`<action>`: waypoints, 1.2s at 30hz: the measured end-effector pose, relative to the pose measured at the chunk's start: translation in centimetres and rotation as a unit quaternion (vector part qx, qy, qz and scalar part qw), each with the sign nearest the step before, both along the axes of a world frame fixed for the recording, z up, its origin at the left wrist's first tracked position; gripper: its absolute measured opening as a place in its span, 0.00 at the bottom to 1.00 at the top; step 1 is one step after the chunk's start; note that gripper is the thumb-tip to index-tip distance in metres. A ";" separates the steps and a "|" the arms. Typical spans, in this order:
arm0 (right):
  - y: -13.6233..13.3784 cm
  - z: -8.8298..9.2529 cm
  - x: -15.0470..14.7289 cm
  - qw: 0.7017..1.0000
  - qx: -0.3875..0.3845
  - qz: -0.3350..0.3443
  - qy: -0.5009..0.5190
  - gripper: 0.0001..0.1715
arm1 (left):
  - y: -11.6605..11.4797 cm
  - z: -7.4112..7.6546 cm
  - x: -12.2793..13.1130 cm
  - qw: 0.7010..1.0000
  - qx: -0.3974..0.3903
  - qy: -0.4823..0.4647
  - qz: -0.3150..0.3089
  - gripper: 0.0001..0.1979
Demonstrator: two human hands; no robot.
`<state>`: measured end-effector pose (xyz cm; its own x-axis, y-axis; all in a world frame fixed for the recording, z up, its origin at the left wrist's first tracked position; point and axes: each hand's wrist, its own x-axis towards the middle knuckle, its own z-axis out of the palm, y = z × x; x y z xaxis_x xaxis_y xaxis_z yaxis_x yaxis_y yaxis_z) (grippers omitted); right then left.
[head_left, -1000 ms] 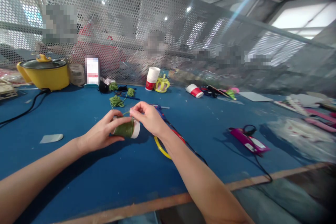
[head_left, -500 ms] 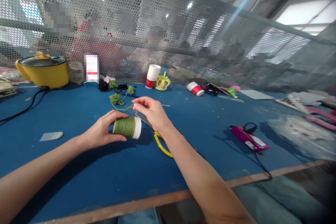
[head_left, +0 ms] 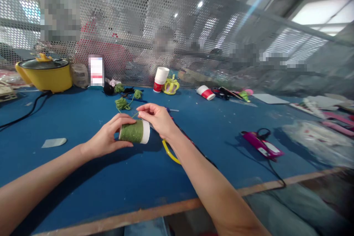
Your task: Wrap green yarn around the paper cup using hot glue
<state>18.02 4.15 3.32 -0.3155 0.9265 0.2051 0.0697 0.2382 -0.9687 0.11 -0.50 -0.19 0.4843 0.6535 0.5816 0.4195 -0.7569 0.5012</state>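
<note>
My left hand [head_left: 110, 134] is closed around a white paper cup [head_left: 146, 132] lying on its side just above the table. Green yarn [head_left: 131, 132] is wound over most of the cup, leaving a white band bare at its right end. With finger and thumb, my right hand [head_left: 157, 118] pinches the yarn strand close above the cup. That strand runs back to a loose green yarn bundle [head_left: 122, 103] behind my hands. Scissors with a yellow handle [head_left: 170, 153] lie under my right hand and wrist, which hide most of them.
A yellow electric pot [head_left: 49, 75] and a propped phone [head_left: 96, 71] stand at the back left. Stacked paper cups [head_left: 160, 78] and a yellow woven crown [head_left: 171, 86] are at back centre. To the right lie a tipped cup [head_left: 205, 92] and a magenta device [head_left: 261, 145] with a cord.
My right hand has shifted slightly left, drawing the strand down against the cup's top. The cup has turned a little in my left hand, which stays in place.
</note>
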 end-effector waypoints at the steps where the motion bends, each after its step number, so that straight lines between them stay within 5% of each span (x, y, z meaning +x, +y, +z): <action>1: 0.0 0.0 0.0 1.000 0.000 0.002 -0.001 0.05 | 0.0 0.0 0.0 1.000 0.009 -0.001 0.002 0.23; 15: 0.7 -0.4 -0.2 0.996 0.020 -0.009 -0.087 0.07 | -0.2 -0.1 0.1 1.000 0.024 -0.003 0.005 0.22; 19: 1.9 -1.1 0.1 0.997 -0.008 -0.048 -0.060 0.10 | 0.0 -0.5 0.3 0.990 -0.092 -0.105 0.014 0.24; 22: 2.1 -1.2 0.5 0.995 -0.015 -0.084 -0.054 0.17 | 0.5 -0.8 0.4 0.953 -0.214 -0.206 0.065 0.27; 28: 0.5 -0.9 -0.1 0.995 -0.014 0.076 -0.060 0.23 | 0.7 -0.3 0.5 0.886 -0.336 -0.304 0.094 0.27; 36: 0.4 -1.4 -0.8 0.993 -0.106 0.052 -0.002 0.19 | 0.5 0.3 0.2 0.861 -0.409 -0.301 0.029 0.28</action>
